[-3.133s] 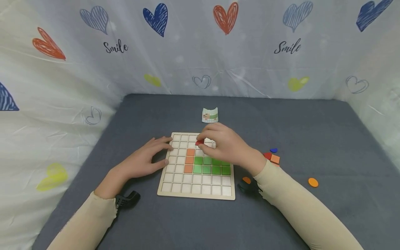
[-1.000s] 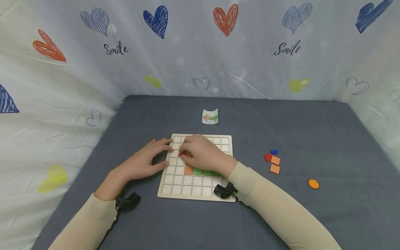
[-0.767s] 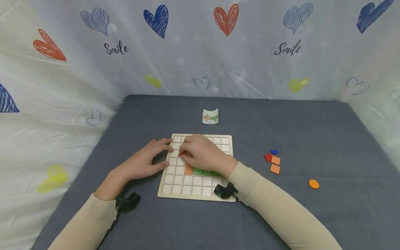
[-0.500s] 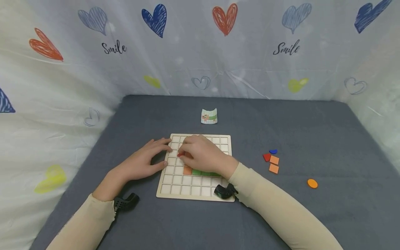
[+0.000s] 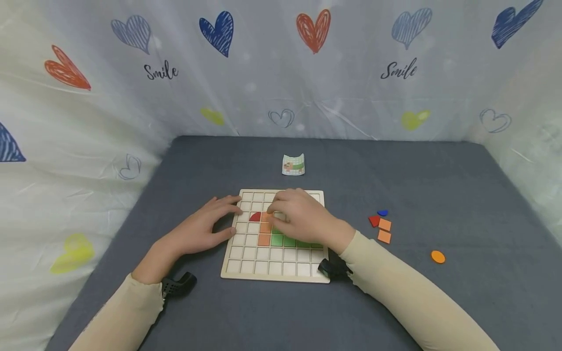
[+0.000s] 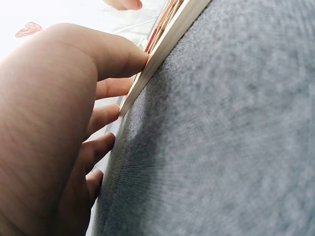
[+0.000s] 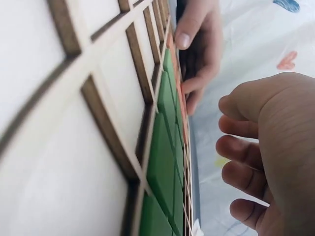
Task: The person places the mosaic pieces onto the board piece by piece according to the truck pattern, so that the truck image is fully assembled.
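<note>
A pale wooden grid board (image 5: 274, 279) lies on the dark cloth. My left hand (image 5: 206, 226) is at its left edge, fingers spread; in the left wrist view the thumb (image 6: 130, 59) touches the board's side. Over the board's middle, my right hand (image 5: 303, 214) has loosely bent fingers with nothing between them; the right wrist view shows a gap between those fingers (image 7: 241, 147) and the tiles. A red quarter-round tile (image 5: 255, 216) sits in a cell just left of a column of orange square tiles (image 5: 265, 228). Green square tiles (image 5: 277, 240) run rightward, partly hidden by the right hand.
Right of the board lie a blue half-round tile (image 5: 382, 213), a red tile (image 5: 374, 221), two orange squares (image 5: 384, 224) and an orange disc (image 5: 438, 257). A small curled picture card (image 5: 293, 165) is behind the board. A heart-printed curtain (image 5: 246, 87) surrounds the table.
My right hand carried the red quarter-round tile leftward to the cell beside the orange column, let it go, and has drawn back to the right. My left hand stays at the board's edge.
</note>
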`<state>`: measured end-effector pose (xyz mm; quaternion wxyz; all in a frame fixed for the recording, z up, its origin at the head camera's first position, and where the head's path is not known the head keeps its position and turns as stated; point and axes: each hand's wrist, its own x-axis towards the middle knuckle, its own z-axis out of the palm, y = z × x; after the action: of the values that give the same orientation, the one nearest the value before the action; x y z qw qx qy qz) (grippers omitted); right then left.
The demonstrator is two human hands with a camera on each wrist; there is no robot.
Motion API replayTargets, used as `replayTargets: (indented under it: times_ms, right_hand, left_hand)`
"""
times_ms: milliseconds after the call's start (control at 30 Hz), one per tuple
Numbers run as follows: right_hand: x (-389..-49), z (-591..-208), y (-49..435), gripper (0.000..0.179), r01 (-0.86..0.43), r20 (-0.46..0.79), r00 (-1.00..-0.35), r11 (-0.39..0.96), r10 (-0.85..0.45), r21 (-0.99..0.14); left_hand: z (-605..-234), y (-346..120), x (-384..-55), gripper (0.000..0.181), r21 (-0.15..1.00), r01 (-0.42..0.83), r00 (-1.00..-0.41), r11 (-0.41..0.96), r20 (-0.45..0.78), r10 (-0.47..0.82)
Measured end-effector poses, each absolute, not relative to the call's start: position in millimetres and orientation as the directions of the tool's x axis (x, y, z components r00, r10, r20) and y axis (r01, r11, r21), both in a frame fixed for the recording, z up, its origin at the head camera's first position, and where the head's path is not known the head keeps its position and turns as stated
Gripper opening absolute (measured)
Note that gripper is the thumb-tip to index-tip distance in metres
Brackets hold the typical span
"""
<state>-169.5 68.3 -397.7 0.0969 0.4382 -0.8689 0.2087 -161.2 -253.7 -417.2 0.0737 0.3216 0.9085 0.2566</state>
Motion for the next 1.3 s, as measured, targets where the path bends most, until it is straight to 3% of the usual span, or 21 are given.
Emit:
replayTargets:
  times_ms: [1300]
  right_hand:
    - [-141,-416,236,0.011,-0.574,0.400,-0.804,0.751,-0.440,-0.328]
  left_hand:
    - [-422,-255,-164,0.045,0.507,0.549,-0.782,0.665,0.031,0.622]
